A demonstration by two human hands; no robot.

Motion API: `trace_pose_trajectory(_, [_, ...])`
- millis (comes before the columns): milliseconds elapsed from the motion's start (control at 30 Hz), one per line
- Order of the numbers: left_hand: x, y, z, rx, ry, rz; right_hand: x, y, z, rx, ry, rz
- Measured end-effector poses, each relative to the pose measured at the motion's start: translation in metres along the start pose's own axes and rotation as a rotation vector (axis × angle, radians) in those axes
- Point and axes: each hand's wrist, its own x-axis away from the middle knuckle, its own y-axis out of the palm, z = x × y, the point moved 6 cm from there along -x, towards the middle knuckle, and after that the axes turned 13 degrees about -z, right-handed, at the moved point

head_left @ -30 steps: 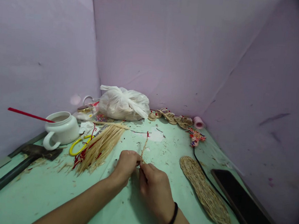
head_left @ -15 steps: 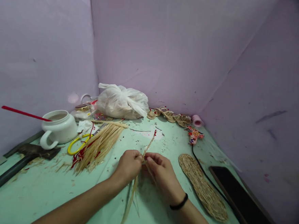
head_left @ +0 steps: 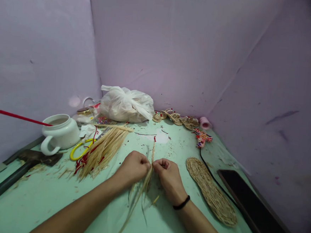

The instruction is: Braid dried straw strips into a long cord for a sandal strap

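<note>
A thin straw braid (head_left: 153,151) with a red tip stands out away from me, between my two hands. My left hand (head_left: 136,167) is closed, its thumb and finger pinching the braid's near end from the left. From the right, my right hand (head_left: 169,176) pinches at the same spot, a black band round its wrist. Loose straw strands (head_left: 139,197) hang from the pinch toward me over the table. Left of my hands lies a bundle of cut straw (head_left: 105,153) with red threads in it.
Yellow-handled scissors (head_left: 75,152), a white mug (head_left: 65,133) with a red stick and a hammer (head_left: 31,159) lie left. A woven sole (head_left: 211,193), a corded, patterned tool (head_left: 202,138) and a dark slab (head_left: 250,204) lie right. Behind are a white plastic bag (head_left: 128,104) and small woven sandals (head_left: 174,117).
The braid has swung from a rightward slant to nearly upright, its red tip moving left. My hands have shifted slightly, and the loose strands are spread more widely below them.
</note>
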Motion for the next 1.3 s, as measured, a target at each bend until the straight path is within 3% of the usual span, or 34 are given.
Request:
trace_pose_trajectory(167, [0.01, -0.007, 0.007, -0.14, -0.062, 0.09, 0.001, 0.003, 0.0, 0.005, -0.029, 0.024])
trace_pose_trajectory(333, [0.034, 0.004, 0.03, -0.5, -0.036, 0.189, 0.002, 0.01, 0.007, -0.171, -0.024, -0.004])
trace_pose_trajectory(533, [0.049, 0.041, 0.038, -0.761, 0.113, 0.027, 0.005, 0.013, 0.01, -0.456, 0.041, -0.045])
trace_pose_trajectory(633, [0.048, 0.036, 0.038, -0.644, 0.155, 0.007, 0.004, 0.013, 0.011, -0.474, 0.067, -0.041])
trace_pose_trajectory(733, [0.046, 0.002, 0.04, -0.323, 0.161, 0.235, 0.004, 0.013, 0.01, -0.466, 0.035, -0.032])
trace_pose_trajectory(800, [0.041, -0.016, 0.033, -0.084, 0.074, 0.324, 0.005, 0.016, 0.01, -0.442, 0.033, -0.054])
trace_pose_trajectory(900, [0.024, -0.005, 0.011, 0.231, -0.157, 0.012, 0.006, 0.024, 0.009, -0.43, 0.022, -0.121])
trace_pose_trajectory(967, [0.018, 0.006, 0.004, 0.387, -0.206, -0.168, 0.006, 0.028, 0.008, -0.441, 0.007, -0.166])
trace_pose_trajectory(1067, [0.013, 0.005, -0.002, 0.489, -0.191, -0.211, 0.006, 0.031, 0.007, -0.45, 0.005, -0.197])
trace_pose_trajectory(1300, [0.009, -0.008, -0.006, 0.292, -0.181, -0.262, 0.01, 0.029, 0.005, -0.407, 0.041, -0.196])
